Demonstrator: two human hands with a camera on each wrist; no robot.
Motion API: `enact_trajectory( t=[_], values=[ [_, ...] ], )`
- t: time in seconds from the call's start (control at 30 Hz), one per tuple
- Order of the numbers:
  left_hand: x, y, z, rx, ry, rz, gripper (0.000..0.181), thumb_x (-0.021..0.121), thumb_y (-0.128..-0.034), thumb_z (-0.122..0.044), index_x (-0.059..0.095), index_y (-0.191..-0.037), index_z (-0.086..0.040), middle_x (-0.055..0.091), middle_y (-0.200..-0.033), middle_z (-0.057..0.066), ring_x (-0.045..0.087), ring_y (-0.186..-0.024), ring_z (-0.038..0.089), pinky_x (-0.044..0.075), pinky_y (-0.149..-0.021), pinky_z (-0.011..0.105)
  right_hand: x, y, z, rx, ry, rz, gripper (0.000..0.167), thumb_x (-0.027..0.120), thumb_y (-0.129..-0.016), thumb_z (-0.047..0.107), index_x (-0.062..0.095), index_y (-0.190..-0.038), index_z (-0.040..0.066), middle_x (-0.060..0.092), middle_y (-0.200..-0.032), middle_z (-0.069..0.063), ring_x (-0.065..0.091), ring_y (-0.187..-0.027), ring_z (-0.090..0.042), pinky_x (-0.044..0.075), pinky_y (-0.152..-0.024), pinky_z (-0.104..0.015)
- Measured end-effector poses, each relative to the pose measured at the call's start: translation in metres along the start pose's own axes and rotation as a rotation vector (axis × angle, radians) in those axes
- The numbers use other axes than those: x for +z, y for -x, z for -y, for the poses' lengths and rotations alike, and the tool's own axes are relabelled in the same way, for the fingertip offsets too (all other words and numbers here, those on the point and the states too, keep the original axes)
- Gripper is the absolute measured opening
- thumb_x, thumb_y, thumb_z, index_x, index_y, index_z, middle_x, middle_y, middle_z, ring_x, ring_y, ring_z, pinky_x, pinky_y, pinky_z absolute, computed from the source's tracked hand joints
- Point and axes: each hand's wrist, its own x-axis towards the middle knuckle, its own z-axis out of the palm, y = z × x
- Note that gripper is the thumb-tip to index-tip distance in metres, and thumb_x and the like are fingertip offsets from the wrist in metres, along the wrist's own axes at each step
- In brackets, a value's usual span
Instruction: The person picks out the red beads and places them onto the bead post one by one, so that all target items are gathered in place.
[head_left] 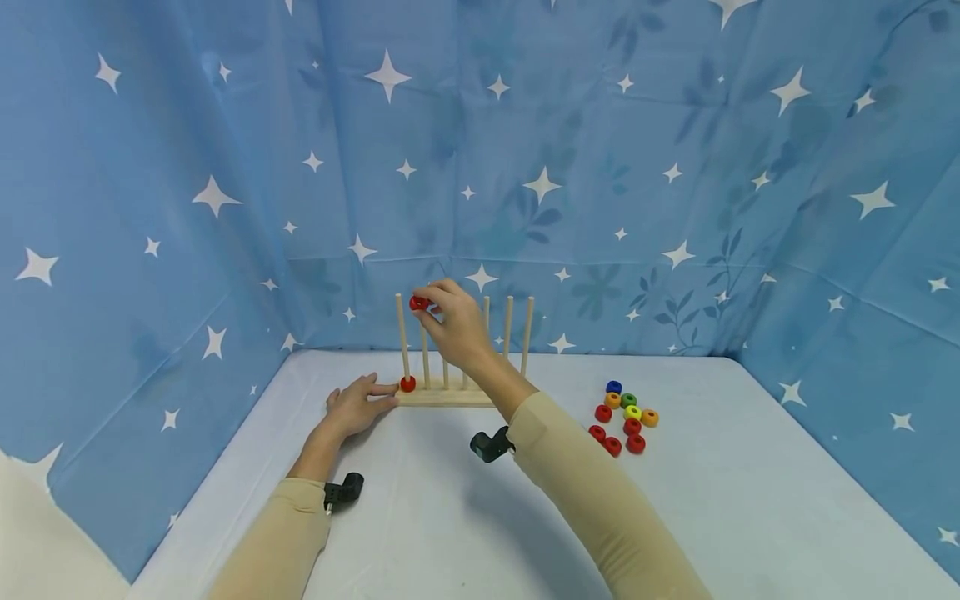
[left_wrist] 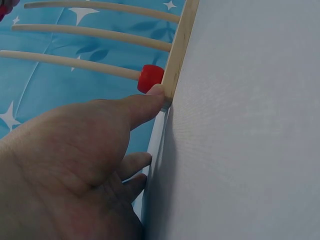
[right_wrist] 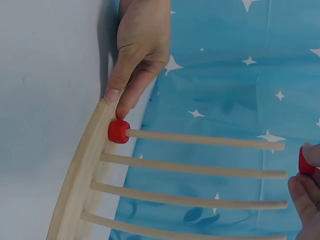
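A wooden peg rack [head_left: 450, 398] with a row of upright pegs stands toward the back of the white table. One red bead [head_left: 407, 384] sits at the bottom of its leftmost peg. My left hand [head_left: 356, 406] holds the rack's left end, its thumb and index finger at the corner beside that bead. Up near the peg tops, my right hand [head_left: 455, 327] pinches another red bead [head_left: 418, 302] between thumb and fingers. That bead is just right of the leftmost peg's tip, apart from it in the right wrist view. The right hand and forearm hide parts of the middle pegs.
To the right of the rack lie several loose beads: red beads [head_left: 636, 443], a blue bead [head_left: 614, 387], a green bead [head_left: 628, 400], a yellow bead [head_left: 633, 412] and orange beads [head_left: 650, 417]. A blue star-patterned curtain [head_left: 570, 167] hangs behind the table [head_left: 720, 500] and along its sides.
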Motion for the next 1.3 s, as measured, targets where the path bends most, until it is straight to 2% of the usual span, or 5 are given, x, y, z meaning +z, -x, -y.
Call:
enact_trajectory(
  t=[0.23,0.47,0.93,1.3],
  values=[
    [-0.001,0.001,0.0,-0.008,0.008,0.01,0.041,0.068,-0.102,-0.038,0.069,-0.139,-0.019,0.034,-0.166,0.023,0.024,-0.156,0.048,0.001,-0.122,0.072,0.003,-0.007,0.004,0.003,-0.031,0.003,0.027,0.072,-0.098,0.008,0.074,-0.124,0.003,0.069,-0.117,-0.01,0.072,-0.104,-0.022,0.059,-0.089,-0.021],
    [-0.002,0.0,0.001,-0.016,-0.002,0.012,0.041,0.067,-0.1025,-0.037,0.069,-0.14,-0.019,0.034,-0.166,0.023,0.024,-0.156,0.048,0.001,-0.122,0.072,0.004,-0.014,0.012,0.04,-0.048,0.037,0.026,0.071,-0.099,0.009,0.074,-0.125,0.004,0.069,-0.118,-0.008,0.072,-0.103,-0.02,0.059,-0.087,-0.02],
    [0.0,-0.001,0.003,-0.021,0.02,0.018,0.04,0.068,-0.1021,-0.036,0.069,-0.139,-0.019,0.034,-0.166,0.022,0.023,-0.157,0.047,0.0,-0.123,0.072,0.01,-0.023,0.019,0.11,-0.054,0.056,0.029,0.074,-0.098,0.009,0.074,-0.126,0.005,0.069,-0.122,-0.01,0.071,-0.108,-0.02,0.059,-0.084,-0.016],
    [-0.002,-0.001,-0.001,-0.016,0.019,0.019,0.04,0.067,-0.1022,-0.037,0.07,-0.137,-0.018,0.034,-0.166,0.023,0.024,-0.156,0.048,0.001,-0.122,0.072,0.015,-0.03,0.02,0.16,0.068,0.062,0.029,0.074,-0.099,0.018,0.076,-0.126,0.011,0.071,-0.123,-0.005,0.072,-0.107,-0.019,0.061,-0.085,-0.026]
  ],
)
